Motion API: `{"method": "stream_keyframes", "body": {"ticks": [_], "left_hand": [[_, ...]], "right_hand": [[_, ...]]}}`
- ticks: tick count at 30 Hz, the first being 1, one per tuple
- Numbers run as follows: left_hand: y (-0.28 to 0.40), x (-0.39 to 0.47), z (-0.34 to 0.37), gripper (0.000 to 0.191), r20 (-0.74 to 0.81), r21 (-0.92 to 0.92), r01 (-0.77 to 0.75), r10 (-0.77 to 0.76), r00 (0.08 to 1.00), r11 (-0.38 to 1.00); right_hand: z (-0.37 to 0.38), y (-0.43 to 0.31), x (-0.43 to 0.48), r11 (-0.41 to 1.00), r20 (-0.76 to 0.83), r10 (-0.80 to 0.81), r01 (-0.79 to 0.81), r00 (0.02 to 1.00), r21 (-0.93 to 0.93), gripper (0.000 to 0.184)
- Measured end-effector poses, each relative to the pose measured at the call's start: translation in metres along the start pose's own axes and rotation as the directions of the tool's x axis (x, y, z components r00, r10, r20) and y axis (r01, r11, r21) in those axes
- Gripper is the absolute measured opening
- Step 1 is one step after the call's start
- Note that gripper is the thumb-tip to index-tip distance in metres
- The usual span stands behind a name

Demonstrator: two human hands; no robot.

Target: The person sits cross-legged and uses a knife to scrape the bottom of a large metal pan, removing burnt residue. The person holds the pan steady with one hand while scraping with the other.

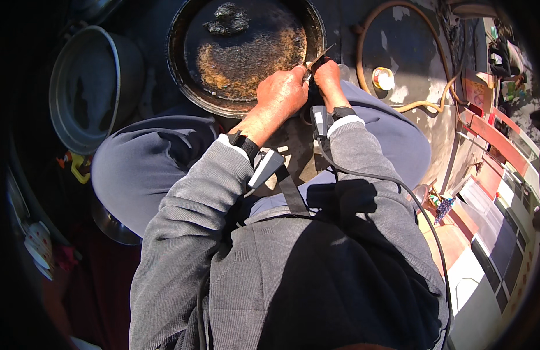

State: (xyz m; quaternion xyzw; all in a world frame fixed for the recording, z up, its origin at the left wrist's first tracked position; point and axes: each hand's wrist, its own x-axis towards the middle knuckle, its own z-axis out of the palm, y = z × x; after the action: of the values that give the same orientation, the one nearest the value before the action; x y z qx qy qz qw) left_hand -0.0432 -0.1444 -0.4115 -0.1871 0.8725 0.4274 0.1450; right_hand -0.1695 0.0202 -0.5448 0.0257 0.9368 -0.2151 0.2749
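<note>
A large round metal pan (248,57) with a dark rim lies before me, its bottom coated in black and orange-brown residue. A crumpled metal scouring pad (227,19) sits inside at the far side. My left hand (284,91) is at the pan's near right rim, closed around a small knife (320,57). The blade points up and right, past my right hand. My right hand (329,79) is curled close beside the knife, just outside the rim. Its fingers are partly hidden, so what it grips does not show.
A deep metal basin (84,89) leans at the left. A hose (359,57) loops on the ground at the right, around a small open tin (383,78). A metal bowl (117,225) is by my left knee. A cable (383,177) runs along my right sleeve.
</note>
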Motion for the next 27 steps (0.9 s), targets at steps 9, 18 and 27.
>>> {"method": "stream_keyframes", "body": {"ticks": [9,18,27], "left_hand": [[0.002,-0.004,0.012,0.022,-0.031,0.084,-0.071,0.074,0.997,0.994],[0.004,-0.002,0.012,0.022,-0.018,0.099,-0.056,0.058,0.998,0.993],[-0.011,0.009,0.018,0.025,-0.032,0.126,-0.072,0.076,0.997,0.989]], "right_hand": [[0.001,0.000,0.006,0.944,-0.034,-0.213,0.197,0.976,-0.264,0.039],[-0.002,-0.001,0.009,0.980,0.083,-0.125,0.136,0.989,-0.144,0.038],[0.016,0.032,0.038,0.992,-0.002,-0.079,0.079,0.997,0.097,0.032]]}}
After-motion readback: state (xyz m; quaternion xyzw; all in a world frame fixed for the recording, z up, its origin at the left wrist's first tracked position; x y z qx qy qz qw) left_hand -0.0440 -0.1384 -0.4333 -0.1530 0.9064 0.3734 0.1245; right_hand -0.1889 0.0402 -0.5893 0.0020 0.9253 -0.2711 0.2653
